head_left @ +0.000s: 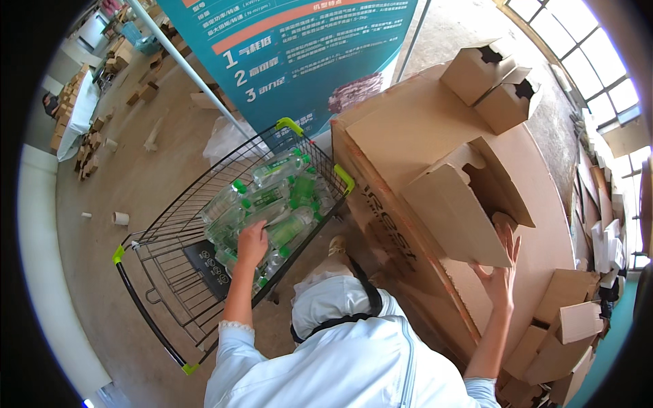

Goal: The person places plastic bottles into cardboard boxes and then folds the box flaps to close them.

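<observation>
While the left hand (252,243) is down in the shopping cart (178,216) with its fingers curled onto one of the clear water bottles (289,229), the right hand (502,272) is way off to the other side, spread open against the lower edge of an open cardboard box (457,212) lying tilted on a big stack of flat cardboard (408,129). So the arms are stretched pretty far apart, and that's where I'd expect trouble, tbh.

Grip-wise: the left looks closed over a bottle in the pile, but I can't tell if it's got a proper wrap or is just resting on top. The right isn't gripping anything, it's just a flat palm with fingers splayed, bracing the box from below.

What could go wrong, as I see it:
- The bottles are smooth and heaped loosely with their green caps pointing every way, so pulling one out could roll the others or let it slip from a half grip.
- The box is only propped, not held. It sits near the edge of the stack, so a nudge could slide or tip it off.
- Its flaps hang partly over the opening, so a bottle could catch on one going in.

Two more small boxes (493,81) sit further back on the stack, well clear.
</observation>
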{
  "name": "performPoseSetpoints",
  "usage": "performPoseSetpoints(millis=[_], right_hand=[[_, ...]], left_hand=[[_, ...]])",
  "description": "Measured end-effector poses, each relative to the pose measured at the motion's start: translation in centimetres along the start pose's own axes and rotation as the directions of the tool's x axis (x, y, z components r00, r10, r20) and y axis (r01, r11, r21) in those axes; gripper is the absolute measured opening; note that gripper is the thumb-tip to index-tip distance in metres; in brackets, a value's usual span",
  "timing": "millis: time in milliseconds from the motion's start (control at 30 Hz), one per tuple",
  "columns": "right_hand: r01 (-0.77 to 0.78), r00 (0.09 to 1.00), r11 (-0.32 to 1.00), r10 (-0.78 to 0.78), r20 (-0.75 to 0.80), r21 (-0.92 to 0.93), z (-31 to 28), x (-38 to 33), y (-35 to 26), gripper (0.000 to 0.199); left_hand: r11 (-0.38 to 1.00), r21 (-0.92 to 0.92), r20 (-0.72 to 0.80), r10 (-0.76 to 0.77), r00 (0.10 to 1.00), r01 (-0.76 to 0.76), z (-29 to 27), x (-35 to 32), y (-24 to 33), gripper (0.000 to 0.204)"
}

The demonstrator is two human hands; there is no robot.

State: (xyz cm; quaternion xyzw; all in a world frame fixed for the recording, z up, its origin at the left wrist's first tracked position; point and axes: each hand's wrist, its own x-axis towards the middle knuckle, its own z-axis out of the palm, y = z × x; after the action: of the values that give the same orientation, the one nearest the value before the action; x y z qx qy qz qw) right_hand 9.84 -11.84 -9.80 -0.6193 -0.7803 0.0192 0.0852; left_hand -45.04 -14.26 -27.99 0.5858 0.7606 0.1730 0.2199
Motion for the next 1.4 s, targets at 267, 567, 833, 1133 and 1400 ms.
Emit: performPoseSetpoints(millis=[267,567,833,1133,1400], right_hand=[[-0.025,0.985,0.987,-0.003,0.174,0.157,-2.5,2.0,2.3,0.089],[-0.413,0.854,0.907,0.417,-0.31,0.084,0.8,-7.0,-4.4,0.105],[-0.539,0.809,0.841,0.498,-0.313,-0.055,0.9,-15.1,-1.8,0.084],[-0.55,0.834,0.75,0.465,-0.298,-0.368,-1.2,-21.6,10.2,0.042],[-0.463,0.87,0.685,0.472,-0.142,-0.563,2.7,-29.3,16.8,0.044]], left_hand=[[0.947,0.218,0.492,0.101,0.865,-0.234,10.3,9.3,-4.6,0.076],[0.711,0.675,0.452,-0.188,0.872,-0.197,17.1,12.5,-7.4,0.107],[0.761,0.647,0.362,-0.252,0.898,-0.047,17.8,14.3,-8.2,0.104],[0.908,0.169,0.238,-0.416,0.878,0.384,17.2,16.9,-15.4,0.101],[0.954,0.225,-0.129,-0.173,0.976,0.199,6.4,8.8,-10.2,0.1]])
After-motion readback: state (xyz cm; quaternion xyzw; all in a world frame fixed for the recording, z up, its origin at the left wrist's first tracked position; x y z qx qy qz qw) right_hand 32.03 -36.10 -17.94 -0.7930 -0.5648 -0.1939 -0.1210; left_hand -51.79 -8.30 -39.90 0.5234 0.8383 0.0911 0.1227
